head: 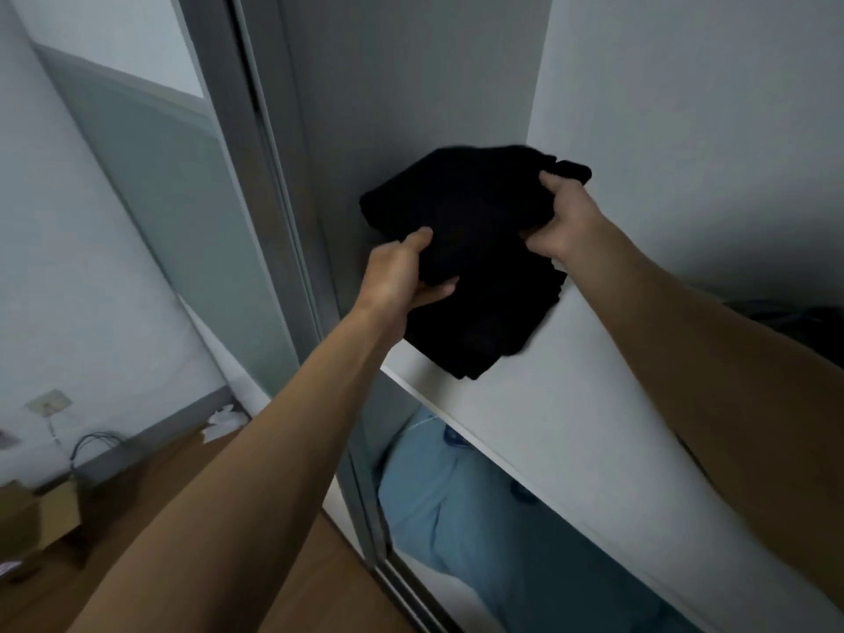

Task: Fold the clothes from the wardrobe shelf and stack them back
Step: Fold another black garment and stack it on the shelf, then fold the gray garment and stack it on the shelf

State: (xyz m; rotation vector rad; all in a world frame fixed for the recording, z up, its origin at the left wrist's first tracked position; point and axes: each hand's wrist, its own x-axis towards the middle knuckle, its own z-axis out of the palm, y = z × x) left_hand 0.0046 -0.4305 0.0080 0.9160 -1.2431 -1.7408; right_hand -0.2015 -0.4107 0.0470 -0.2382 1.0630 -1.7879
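A folded black garment point(475, 249) sits at the left end of the white wardrobe shelf point(571, 404), against the grey side wall. My left hand point(402, 276) grips its near left edge, thumb on top and fingers curled underneath. My right hand point(561, 221) grips the garment's far right edge, thumb and fingers pinching the cloth. The garment's lower corner overhangs the shelf's front edge. Whether it is one piece or a stack of dark pieces I cannot tell.
A light blue garment point(479, 532) hangs in the compartment below the shelf. The sliding door frame point(292, 249) runs down the left of the wardrobe. A dark item point(804, 317) lies at the shelf's right. Cardboard boxes point(41, 513) and cables stand on the wooden floor at lower left.
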